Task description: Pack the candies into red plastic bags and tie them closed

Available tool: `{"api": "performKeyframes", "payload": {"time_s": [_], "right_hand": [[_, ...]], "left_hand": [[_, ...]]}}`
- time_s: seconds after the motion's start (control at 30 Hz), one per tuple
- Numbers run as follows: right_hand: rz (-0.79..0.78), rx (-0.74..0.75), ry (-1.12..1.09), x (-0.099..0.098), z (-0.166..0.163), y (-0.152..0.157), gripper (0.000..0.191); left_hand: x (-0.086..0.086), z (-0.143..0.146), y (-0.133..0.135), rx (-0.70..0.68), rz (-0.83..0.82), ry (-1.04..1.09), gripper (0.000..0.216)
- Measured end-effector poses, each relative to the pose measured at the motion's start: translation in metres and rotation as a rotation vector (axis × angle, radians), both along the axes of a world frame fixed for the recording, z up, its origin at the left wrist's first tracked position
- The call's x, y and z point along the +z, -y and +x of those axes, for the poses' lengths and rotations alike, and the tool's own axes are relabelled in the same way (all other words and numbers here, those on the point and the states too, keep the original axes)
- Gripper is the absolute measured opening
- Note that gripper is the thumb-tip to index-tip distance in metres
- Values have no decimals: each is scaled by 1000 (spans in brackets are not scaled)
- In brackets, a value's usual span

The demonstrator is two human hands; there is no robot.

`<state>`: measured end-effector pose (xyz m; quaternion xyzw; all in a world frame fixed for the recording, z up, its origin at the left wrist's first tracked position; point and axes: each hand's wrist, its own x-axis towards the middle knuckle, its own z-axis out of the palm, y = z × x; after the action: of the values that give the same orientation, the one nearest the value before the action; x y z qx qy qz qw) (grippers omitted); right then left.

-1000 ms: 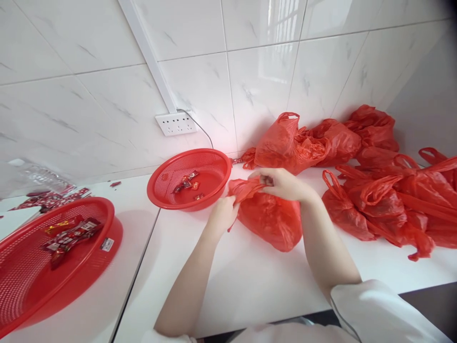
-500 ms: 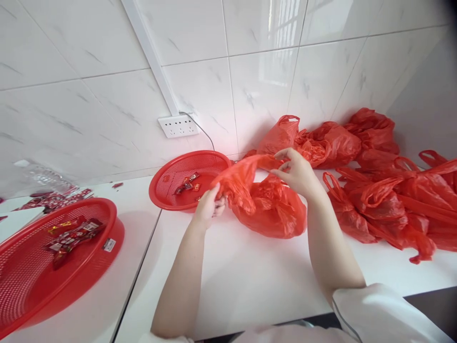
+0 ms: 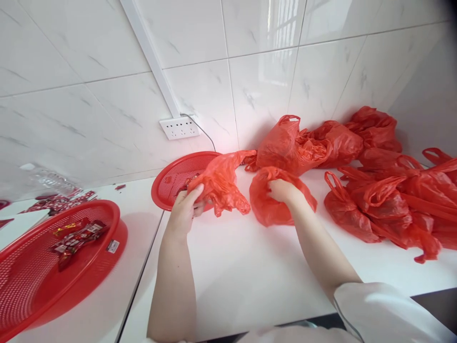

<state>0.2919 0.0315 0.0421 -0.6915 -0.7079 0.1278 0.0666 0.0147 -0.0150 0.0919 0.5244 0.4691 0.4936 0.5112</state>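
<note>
Loose bag (image 3: pixel 224 178) partly hides the basket (image 3: pixel 166 186) near the wall (image 3: pixel 114 114).

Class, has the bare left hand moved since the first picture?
Yes, leftward: the bare left hand, earlier lower right of the white rectangular wall socket, now appears roughly below it.

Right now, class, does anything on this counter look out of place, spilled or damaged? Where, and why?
A clear bottle lies on its side, not upright, near the wall; a small red scrap lies loose outside the left basket, apart from its packets. No damage shows.
</note>
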Motion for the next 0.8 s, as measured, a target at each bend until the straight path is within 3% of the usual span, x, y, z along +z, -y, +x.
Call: {"api": "performKeyframes", "payload": {"time_s": [0.1, 0.17, 0.27, 0.33, 0.43, 0.53, 0.67, 0.8], "right_hand": [[85, -127, 34, 14, 12, 5, 24], [243, -86, -92, 28, 16, 16, 25], [502, 194, -422, 46, 10, 37, 23], [567, 423, -529, 51, 1, 46, 35], [540, 597, -562, 51, -8, 47, 30], [468, 594, -704, 50, -6, 44, 23], [354, 614, -1004, 54, 7, 49, 19], [178, 673, -1080, 56, 17, 54, 13]], "left_hand": [[1, 0, 2, -71, -45, -218, 42], [1, 1, 3, -97, -32, -328, 37], [2, 6, 4, -196, 25, -445, 30], [3, 9, 6, -302, 32, -482, 29], [4, 8, 8, -394, 19, -500, 29], [7, 0, 10, -366, 37, -523, 34], [11, -10, 12, -277, 67, -565, 64], [13, -10, 13, -260, 111, -609, 47]]}}
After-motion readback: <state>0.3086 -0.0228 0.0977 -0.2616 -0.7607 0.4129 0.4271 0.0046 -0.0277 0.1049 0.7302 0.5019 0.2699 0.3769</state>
